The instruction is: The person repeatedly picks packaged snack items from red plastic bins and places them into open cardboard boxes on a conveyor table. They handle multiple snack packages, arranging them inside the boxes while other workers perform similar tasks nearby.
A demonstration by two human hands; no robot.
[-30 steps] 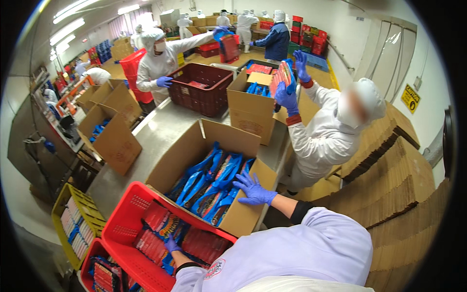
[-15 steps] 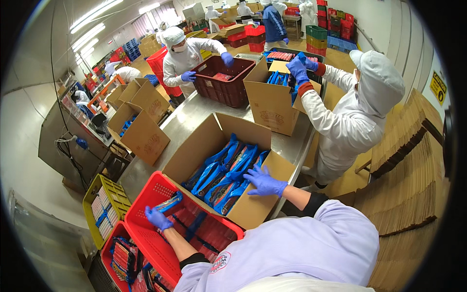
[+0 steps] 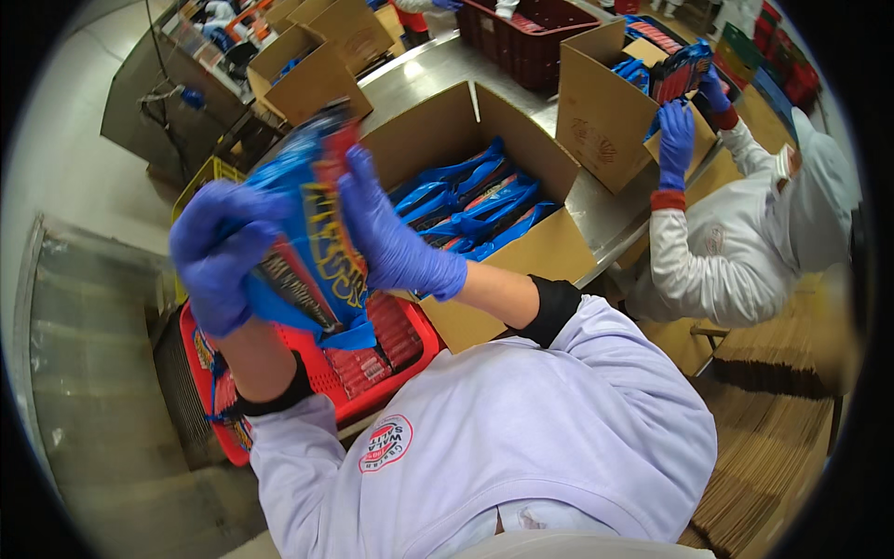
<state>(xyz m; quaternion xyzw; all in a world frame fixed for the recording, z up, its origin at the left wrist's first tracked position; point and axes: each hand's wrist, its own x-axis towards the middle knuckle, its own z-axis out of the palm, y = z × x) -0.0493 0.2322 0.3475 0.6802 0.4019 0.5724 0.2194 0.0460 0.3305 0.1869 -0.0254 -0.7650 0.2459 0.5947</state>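
Observation:
A blue and red plastic pack (image 3: pixel 321 228), apparently of sausages, is held up and tilted between my gloved hands. My left hand (image 3: pixel 223 247) pinches it by its left side, fingers curled round the edge. Against the opposite side lies my right hand (image 3: pixel 396 228), fingers closing along that edge. Behind the hands stands an open cardboard box (image 3: pixel 419 130) with a layer of similar blue packs (image 3: pixel 484 200) in it. Below the raised pack, a red plastic crate (image 3: pixel 430 347) contains more red packs, partly hidden by my arms.
The boxes stand on a steel table (image 3: pixel 419 70). Rightward, a co-worker (image 3: pixel 736 233) handles a pack over another cardboard box (image 3: pixel 605 107). A maroon crate (image 3: pixel 521 47) is at the back. Stacked flat cardboard (image 3: pixel 764 438) is at lower right; a yellow crate (image 3: pixel 219 170) is at left.
My left hand has lifted a pack out of the red crate. My right hand has left the box's edge and come to the pack. The view has tilted downward.

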